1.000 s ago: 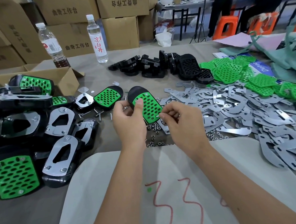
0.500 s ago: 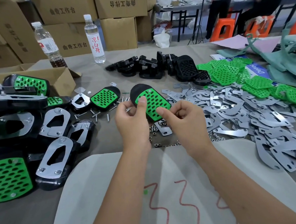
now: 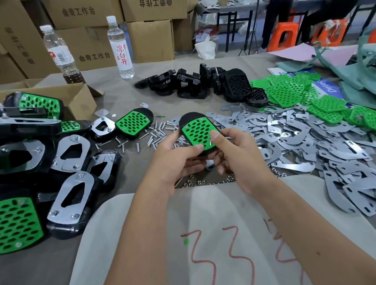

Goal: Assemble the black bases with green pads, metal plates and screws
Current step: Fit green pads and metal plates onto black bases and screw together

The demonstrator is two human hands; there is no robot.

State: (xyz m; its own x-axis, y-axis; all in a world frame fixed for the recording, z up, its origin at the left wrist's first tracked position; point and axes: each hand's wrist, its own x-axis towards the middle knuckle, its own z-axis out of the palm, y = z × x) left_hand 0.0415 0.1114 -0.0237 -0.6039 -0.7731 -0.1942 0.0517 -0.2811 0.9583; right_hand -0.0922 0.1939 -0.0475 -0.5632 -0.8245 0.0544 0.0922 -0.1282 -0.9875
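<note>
A black base with a green pad [image 3: 196, 130] is held above the table between both hands. My left hand [image 3: 173, 162] grips its near left edge, thumb on the pad. My right hand [image 3: 237, 152] grips its right edge, thumb pressed on the pad near a screw head. Loose screws [image 3: 158, 134] lie just beyond the hands, and small nuts [image 3: 191, 182] lie under them. A wide heap of metal plates [image 3: 302, 145] spreads to the right. Loose green pads [image 3: 289, 91] and bare black bases [image 3: 190, 83] lie at the back.
Assembled bases with metal plates [image 3: 68, 170] are piled at the left beside a cardboard box [image 3: 76, 98]. Another padded base [image 3: 135, 123] lies left of the screws. Two water bottles [image 3: 120, 47] stand at the back. A grey cloth [image 3: 209, 239] with red marks covers the near table.
Both hands have shifted on the padded base. The left thumb slid down to its near edge, and the right hand came onto the pad, thumb pressing its right side.
</note>
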